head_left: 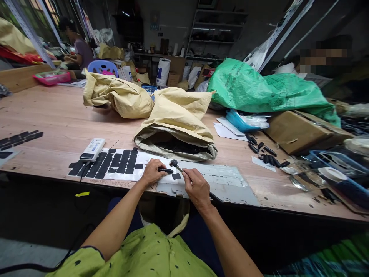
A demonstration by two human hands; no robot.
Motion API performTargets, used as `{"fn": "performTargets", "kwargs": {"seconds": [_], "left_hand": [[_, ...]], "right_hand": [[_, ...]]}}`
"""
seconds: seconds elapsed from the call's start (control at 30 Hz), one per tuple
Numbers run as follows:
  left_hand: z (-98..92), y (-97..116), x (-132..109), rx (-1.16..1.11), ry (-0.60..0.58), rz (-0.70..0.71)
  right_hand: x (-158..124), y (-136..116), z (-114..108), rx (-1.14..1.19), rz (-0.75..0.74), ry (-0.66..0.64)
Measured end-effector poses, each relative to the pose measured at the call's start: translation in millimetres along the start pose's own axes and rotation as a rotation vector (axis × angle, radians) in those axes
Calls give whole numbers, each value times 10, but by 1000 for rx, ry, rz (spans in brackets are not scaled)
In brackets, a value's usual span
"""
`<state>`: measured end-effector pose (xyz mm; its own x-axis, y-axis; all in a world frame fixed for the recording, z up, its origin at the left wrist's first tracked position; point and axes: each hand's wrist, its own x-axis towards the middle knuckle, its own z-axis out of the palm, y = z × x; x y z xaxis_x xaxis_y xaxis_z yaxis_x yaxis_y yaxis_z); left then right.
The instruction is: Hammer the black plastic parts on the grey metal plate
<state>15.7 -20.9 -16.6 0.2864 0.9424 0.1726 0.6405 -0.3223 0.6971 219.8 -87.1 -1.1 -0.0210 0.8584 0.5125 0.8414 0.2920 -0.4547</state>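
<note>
Several rows of black pads lie set out to the front left of the gaping yellow sack, partly overlapped by a white device. Directly before the sack's mouth, the left hand pinches a slim black piece between thumb and fingers. The right hand, in front of the sack and a little to its right, grips the metal shaft of a tool, whose rounded black head is near that piece; whether they touch, I cannot tell. A single pad lies between the hands. By my judgement, this one piece is in mid-handling. Well to the sack's right, loose black pieces lie heaped, finished or waiting, I cannot say. Dark contents show inside the sack, too dim to count, so what remains is unclear.
</note>
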Motion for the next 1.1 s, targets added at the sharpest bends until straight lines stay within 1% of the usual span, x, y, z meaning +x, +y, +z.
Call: {"fn": "performTargets", "kwargs": {"seconds": [0.13, 0.2, 0.3, 0.37, 0.47, 0.6, 0.73, 0.87, 0.93, 1.0, 1.03, 1.1], "left_hand": [[7, 6, -1, 4, 8, -5], [8, 2, 0, 5, 10, -3], [4, -5, 2, 22, 1, 9], [0, -3, 2, 38, -8, 6], [-7, 15, -3, 59, -19, 2], [-13, 38, -16, 81, -27, 12], [-17, 10, -2, 80, -45, 19], [-44, 25, -4, 66, -43, 72], [-67, 111, -95, 38, -31, 112], [-80, 245, -291, -15, -43, 143], [-74, 317, -425, -51, -72, 154], [-22, 433, -728, -117, -187, 174]], "right_hand": [[-98, 70, 25, -38, -48, -56], [-94, 97, 39, -48, -39, -56], [13, 157, 61, -46, 7, -12], [114, 234, 90, -56, 16, -6], [227, 396, 163, -121, -15, -58], [265, 551, 270, -189, -33, -87], [260, 557, 310, -210, -5, -81], [270, 520, 297, -232, 5, -85], [275, 512, 291, -242, 7, -89], [277, 510, 290, -242, 7, -94], [277, 510, 291, -242, 7, -95], [276, 509, 293, -243, 8, -93]]}}
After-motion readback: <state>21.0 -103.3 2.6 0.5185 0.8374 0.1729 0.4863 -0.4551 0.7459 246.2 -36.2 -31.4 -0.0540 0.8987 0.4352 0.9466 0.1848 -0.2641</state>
